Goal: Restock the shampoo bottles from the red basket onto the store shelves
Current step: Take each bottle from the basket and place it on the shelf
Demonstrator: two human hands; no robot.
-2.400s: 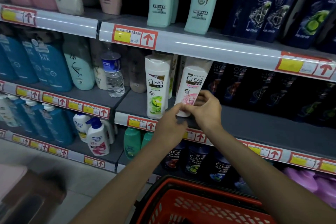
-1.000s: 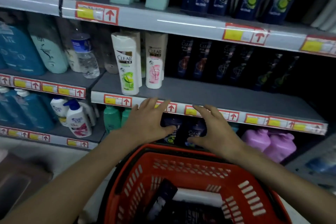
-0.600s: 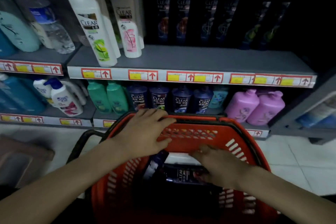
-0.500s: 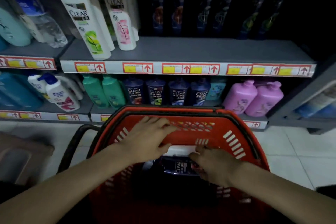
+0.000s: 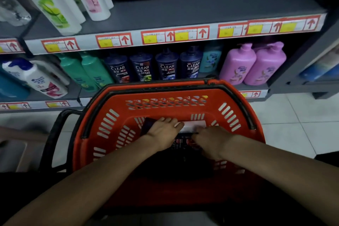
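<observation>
"CLEAR" stands in white capitals on each of four dark blue pump bottles (image 5: 141,68) on the lower shelf, with smaller Chinese characters beneath that are too small to read. Part of "CLEAR" shows on the white bottle with green citrus art (image 5: 45,0) above. The red-framed price labels (image 5: 113,40) carry upward arrows; their print is illegible.

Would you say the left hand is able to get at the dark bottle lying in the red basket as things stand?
Probably yes. The left hand is already down inside the red basket, resting over the dark bottle. The basket is open-topped, and only the right hand crowds beside it. Whether its grip has closed is hidden.
</observation>
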